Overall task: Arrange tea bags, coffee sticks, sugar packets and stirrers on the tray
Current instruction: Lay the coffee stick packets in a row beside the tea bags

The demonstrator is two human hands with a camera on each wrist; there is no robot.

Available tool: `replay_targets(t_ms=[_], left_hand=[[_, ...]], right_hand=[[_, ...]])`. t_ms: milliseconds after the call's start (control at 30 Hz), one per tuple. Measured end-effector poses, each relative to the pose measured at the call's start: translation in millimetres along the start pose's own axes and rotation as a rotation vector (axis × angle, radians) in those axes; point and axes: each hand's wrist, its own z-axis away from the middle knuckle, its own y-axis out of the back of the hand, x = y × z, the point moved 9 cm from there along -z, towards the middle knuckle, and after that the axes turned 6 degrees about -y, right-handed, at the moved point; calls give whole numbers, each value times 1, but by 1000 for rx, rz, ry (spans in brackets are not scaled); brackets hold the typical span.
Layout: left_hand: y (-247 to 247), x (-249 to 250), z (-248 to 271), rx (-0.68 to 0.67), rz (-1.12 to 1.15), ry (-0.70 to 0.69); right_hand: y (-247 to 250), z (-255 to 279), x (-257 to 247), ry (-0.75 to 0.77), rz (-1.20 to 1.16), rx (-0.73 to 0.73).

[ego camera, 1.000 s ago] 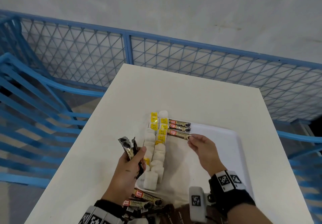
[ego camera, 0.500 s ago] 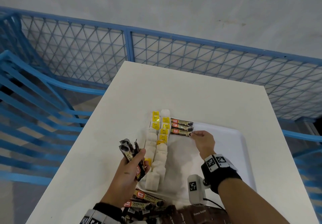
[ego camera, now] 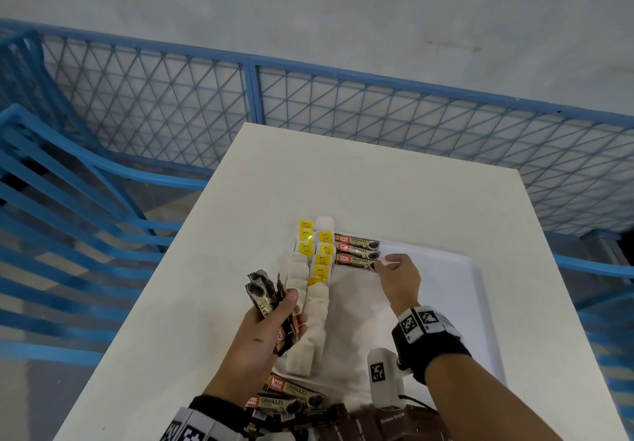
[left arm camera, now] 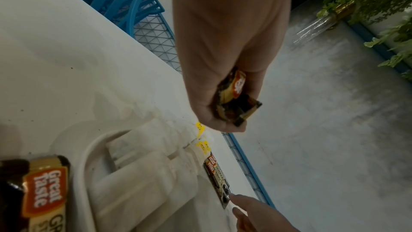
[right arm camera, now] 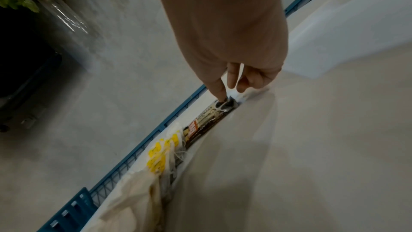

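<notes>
A white tray (ego camera: 477, 289) lies on the table, with tea bags (ego camera: 321, 258) with yellow tags in two columns along its left side. Three coffee sticks (ego camera: 356, 250) lie side by side at the tray's far end. My right hand (ego camera: 382, 264) reaches there, and its fingertips (right arm camera: 219, 97) rest on the right end of the nearest stick (right arm camera: 207, 119). My left hand (ego camera: 274, 317) hovers left of the tea bags and grips a bundle of coffee sticks (ego camera: 262, 298), which also shows in the left wrist view (left arm camera: 236, 101).
Loose coffee sticks (ego camera: 291, 395) and brown sugar packets (ego camera: 386, 423) lie at the table's near edge. An off-white napkin (ego camera: 353, 324) lines the tray. A blue mesh fence (ego camera: 343, 97) runs behind the table (ego camera: 377, 183), and blue racks (ego camera: 68, 200) stand on the left.
My right hand has carried the third coffee stick forward and laid it against the other two. The left hand stays in place with its bundle.
</notes>
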Motion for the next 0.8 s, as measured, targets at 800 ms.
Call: replay_targets(t_ms=[800], left_hand=[[-27,4,41,-339,-463,-53]], right_hand=[[-2,185,-51,350,-80,-730]])
